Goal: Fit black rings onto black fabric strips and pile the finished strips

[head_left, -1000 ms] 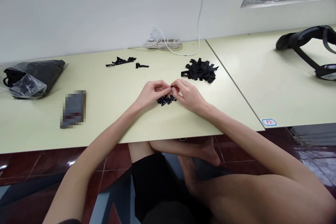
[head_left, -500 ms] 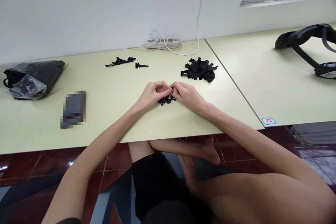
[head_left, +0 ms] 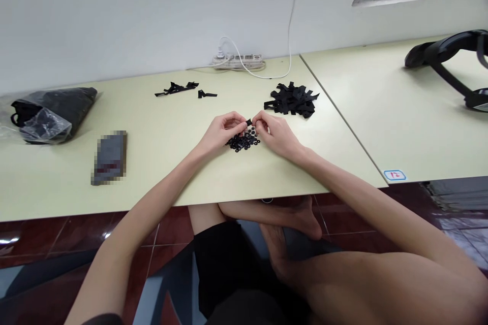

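My left hand (head_left: 227, 129) pinches a small black fabric strip (head_left: 249, 122) between thumb and fingertips, and its end sticks out toward the right. Close beside it, my right hand (head_left: 275, 133) has its thumb and fingers curled together. What these fingers hold, if anything, is hidden. Just below both hands lies a loose pile of small black rings (head_left: 244, 142), partly covered by the left fingers. A heap of black fabric strips (head_left: 292, 100) rests behind the right hand.
More black strips (head_left: 177, 88) and a single strip (head_left: 207, 94) lie at the back left. A power strip (head_left: 238, 61) with a white cable stands against the wall. On the left are a plastic bag (head_left: 55, 114) and a blurred-out dark object (head_left: 110, 157); a black headset (head_left: 446, 56) is far right.
My hands have drawn slightly apart, the right one shifting to the right. The strip in the left fingers and more of the ring pile now show.
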A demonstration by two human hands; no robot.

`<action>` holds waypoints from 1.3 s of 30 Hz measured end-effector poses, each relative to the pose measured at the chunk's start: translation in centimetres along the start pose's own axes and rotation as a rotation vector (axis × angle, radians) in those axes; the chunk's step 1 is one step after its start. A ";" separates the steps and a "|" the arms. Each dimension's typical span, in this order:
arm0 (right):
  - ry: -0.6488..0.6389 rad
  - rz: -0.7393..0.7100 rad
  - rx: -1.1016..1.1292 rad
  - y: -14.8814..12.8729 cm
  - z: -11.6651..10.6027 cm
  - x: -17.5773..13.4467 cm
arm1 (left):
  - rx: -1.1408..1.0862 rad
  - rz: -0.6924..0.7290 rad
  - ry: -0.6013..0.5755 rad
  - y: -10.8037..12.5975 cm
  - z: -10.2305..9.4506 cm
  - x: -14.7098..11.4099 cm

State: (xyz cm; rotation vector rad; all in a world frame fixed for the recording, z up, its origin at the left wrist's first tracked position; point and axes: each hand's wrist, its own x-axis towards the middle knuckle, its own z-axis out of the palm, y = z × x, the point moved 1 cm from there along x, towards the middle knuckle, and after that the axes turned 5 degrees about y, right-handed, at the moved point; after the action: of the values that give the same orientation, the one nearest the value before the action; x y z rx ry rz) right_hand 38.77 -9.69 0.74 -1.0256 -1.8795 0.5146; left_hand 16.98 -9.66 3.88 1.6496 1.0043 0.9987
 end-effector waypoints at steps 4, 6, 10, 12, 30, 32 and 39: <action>-0.049 -0.036 0.011 0.1 0.1 0.0 | 0.001 -0.001 0.078 -0.6 -0.9 0.5; -0.094 -0.073 0.015 0.1 0.2 -0.1 | -0.002 -0.005 0.115 -0.9 -1.2 0.7; -0.109 -0.129 0.048 -0.1 0.2 -0.2 | -0.007 -0.005 0.135 -1.2 -1.4 0.9; -0.066 -0.180 0.039 -0.3 0.0 -0.2 | -0.017 -0.009 0.113 -1.2 -1.4 0.9; 0.080 -0.457 -0.204 -0.3 -0.8 0.2 | -0.100 -0.084 -0.107 -0.4 -1.5 0.5; 0.075 -0.449 -0.210 -0.2 -0.8 0.2 | -0.108 -0.107 -0.101 -0.5 -1.6 0.6; 0.032 -0.374 -0.207 -0.2 -0.8 0.2 | -0.088 -0.137 -0.083 -0.1 -1.5 0.5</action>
State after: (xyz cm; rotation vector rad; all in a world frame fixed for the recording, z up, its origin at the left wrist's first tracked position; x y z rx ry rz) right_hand 39.32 -9.67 1.37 -0.7769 -2.0641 0.0863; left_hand 15.76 -8.71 4.20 1.5171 0.9897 0.8644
